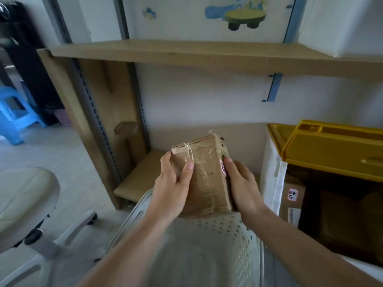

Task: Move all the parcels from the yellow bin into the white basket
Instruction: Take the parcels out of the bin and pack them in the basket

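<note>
Brown taped parcel (pixel 204 177) gripped between both hands, left hand (pixel 172 189) wrapping its left edge, right hand (pixel 241 187) pressing its right side. Held with long axis running away from the body, directly above white basket (pixel 217 241), both hands equally near. Beside right hand, yellow bin (pixel 331 150); at least one more parcel (pixel 292 199) inside; exact count hidden.
</note>
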